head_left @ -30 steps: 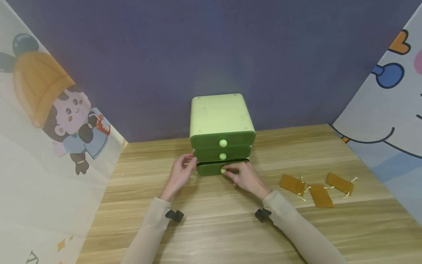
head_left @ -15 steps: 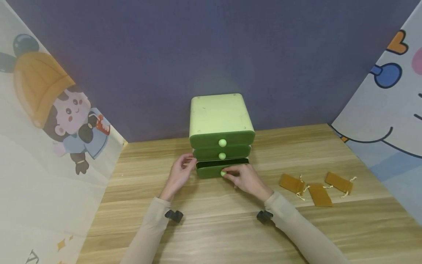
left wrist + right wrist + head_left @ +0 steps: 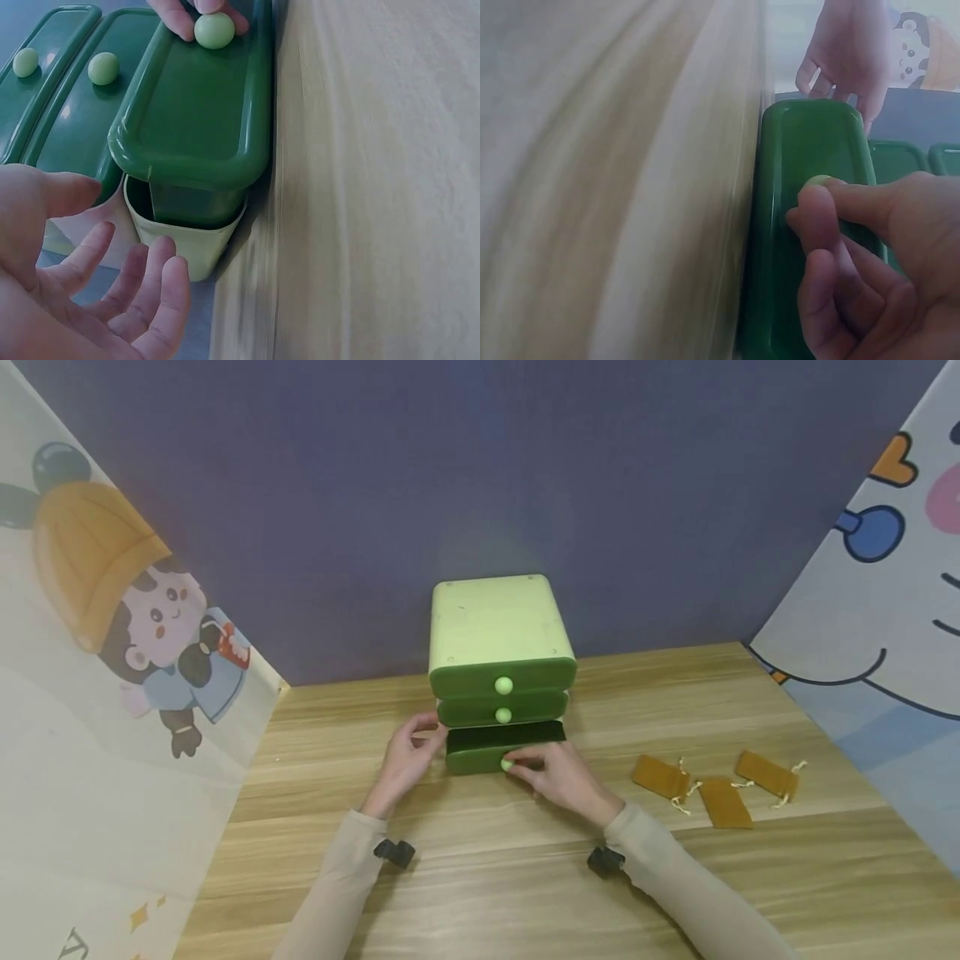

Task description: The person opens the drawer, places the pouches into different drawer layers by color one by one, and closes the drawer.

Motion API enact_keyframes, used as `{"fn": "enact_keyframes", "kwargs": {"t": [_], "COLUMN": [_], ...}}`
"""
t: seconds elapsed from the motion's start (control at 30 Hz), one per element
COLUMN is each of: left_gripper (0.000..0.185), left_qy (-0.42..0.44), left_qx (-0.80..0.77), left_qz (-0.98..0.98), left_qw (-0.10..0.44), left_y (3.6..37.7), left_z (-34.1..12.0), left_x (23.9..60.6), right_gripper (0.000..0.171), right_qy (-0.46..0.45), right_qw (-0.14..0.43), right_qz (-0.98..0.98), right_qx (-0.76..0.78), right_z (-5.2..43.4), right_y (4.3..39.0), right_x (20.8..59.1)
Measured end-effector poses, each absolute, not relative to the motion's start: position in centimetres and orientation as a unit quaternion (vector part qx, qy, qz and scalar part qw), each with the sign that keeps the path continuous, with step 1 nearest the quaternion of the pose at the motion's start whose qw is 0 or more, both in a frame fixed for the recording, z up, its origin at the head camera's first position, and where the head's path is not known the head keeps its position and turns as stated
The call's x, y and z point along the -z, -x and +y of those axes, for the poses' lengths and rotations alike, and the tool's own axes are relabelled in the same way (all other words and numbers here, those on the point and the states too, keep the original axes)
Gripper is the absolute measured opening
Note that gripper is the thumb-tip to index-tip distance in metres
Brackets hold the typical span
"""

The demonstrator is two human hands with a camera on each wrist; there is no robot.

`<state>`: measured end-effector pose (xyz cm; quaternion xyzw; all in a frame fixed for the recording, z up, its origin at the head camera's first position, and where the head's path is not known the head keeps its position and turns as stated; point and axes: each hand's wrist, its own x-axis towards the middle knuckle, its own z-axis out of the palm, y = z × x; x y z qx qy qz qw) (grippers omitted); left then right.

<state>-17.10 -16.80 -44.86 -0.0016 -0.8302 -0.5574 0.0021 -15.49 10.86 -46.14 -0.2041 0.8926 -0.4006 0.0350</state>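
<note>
A light green three-drawer cabinet (image 3: 498, 627) stands at the back of the wooden table (image 3: 480, 877). Its dark green bottom drawer (image 3: 476, 760) is pulled partly out and shows a dark gap behind its front. My right hand (image 3: 517, 766) pinches the drawer's pale round knob (image 3: 214, 30) between thumb and fingers (image 3: 817, 217). My left hand (image 3: 429, 735) is at the cabinet's lower left corner, fingers (image 3: 154, 277) spread and relaxed and holding nothing. The two upper drawers (image 3: 502, 695) are closed.
Three brown drawstring pouches (image 3: 722, 802) lie on the table to the right of the cabinet. A dark wall runs behind it, and cartoon-printed panels (image 3: 112, 635) close in the left and right sides.
The bottom drawer has slid further out toward me with my right hand on its knob. My left hand has stayed beside the cabinet.
</note>
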Motion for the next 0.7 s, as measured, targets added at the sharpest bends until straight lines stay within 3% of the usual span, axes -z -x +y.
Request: {"fn": "enact_keyframes", "kwargs": {"t": [0.7], "left_gripper": [0.056], "left_qy": [0.01], "left_qx": [0.559], "left_qz": [-0.828], "left_qw": [-0.041], "left_y": [17.0], "left_z": [-16.7], "left_x": [45.6], "right_gripper": [0.02], "right_qy": [0.24], "right_qw": [0.0], "right_qz": [0.897], "right_qx": [0.371], "right_z": [10.9], "right_y": [14.2], "right_x": [46.6]}}
